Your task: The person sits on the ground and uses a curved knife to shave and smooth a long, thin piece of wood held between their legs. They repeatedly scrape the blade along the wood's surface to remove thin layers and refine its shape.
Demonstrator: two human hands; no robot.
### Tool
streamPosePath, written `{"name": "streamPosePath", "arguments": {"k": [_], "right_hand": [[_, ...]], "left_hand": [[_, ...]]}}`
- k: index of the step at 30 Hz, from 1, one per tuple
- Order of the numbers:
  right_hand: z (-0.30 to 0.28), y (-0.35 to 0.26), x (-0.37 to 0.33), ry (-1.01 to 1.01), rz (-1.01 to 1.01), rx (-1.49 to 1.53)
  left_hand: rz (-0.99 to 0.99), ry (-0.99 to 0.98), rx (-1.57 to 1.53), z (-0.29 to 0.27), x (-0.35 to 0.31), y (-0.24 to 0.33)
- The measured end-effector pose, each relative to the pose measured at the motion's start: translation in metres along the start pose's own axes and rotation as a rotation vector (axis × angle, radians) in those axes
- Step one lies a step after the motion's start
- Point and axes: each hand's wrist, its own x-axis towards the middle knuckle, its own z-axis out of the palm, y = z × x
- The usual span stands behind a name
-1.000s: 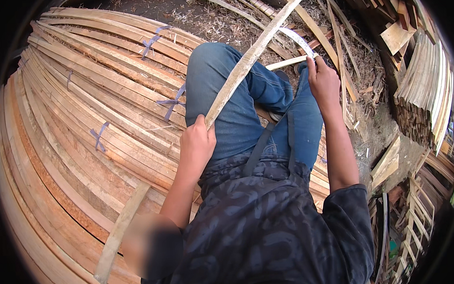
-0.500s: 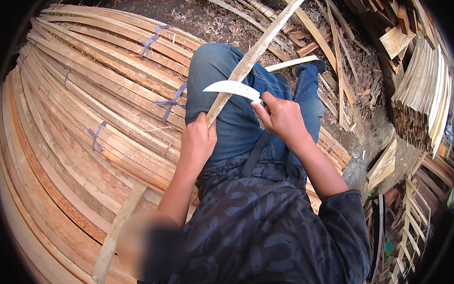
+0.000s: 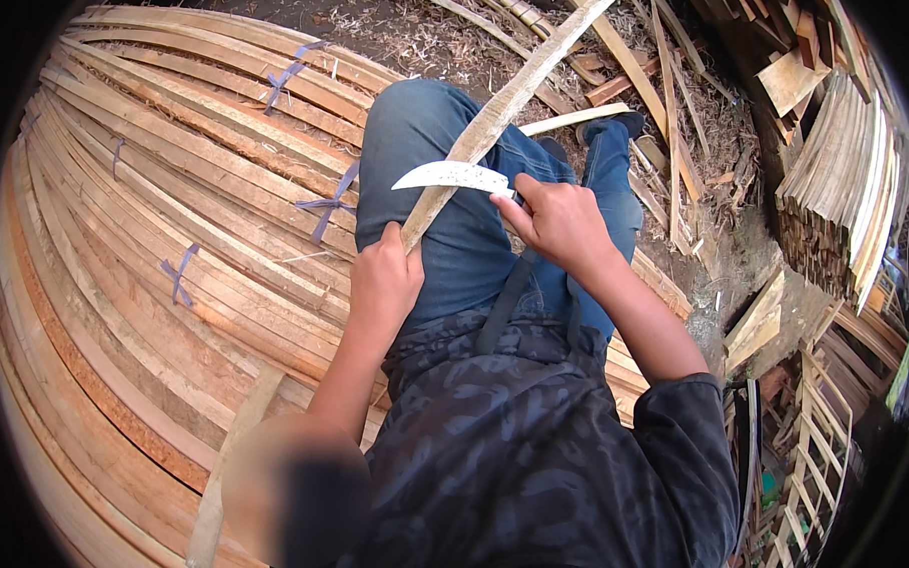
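My left hand is closed round the near end of a long, flat wooden strip, which slants up and away to the right across my jeans-clad thigh. In my closed right hand is a knife with a curved, pale blade; its handle is mostly hidden by my fingers. The blade lies across the strip a little beyond my left hand, its tip pointing left. Behind my left forearm a similar strip end sticks out; I cannot tell whether it is the same piece.
Bundles of long wooden strips, tied with purple bands, spread over the left side. Shavings and loose slats litter the ground ahead. Stacked thin boards stand at the right, above a wooden lattice.
The whole view has shifted slightly, so most things appear a little further left. Both hands keep their hold on the strip and the knife, with the blade still across the strip.
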Motion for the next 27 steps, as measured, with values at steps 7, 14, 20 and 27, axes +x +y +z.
{"name": "streamPosePath", "arguments": {"k": [7,14,20,27], "right_hand": [[-0.021,0.055,0.013,0.19,0.189,-0.13],[0.012,0.006,0.003,0.104,-0.082,-0.102],[-0.033,0.083,0.022,0.251,0.306,-0.196],[0.014,0.018,0.01,0.122,0.022,-0.094]], "left_hand": [[0.014,0.03,0.074,0.002,0.0,0.001],[0.011,0.017,0.061,0.002,0.0,0.002],[0.045,0.035,0.081,0.004,0.002,-0.001],[0.015,0.012,0.026,0.003,0.005,0.0]]}}
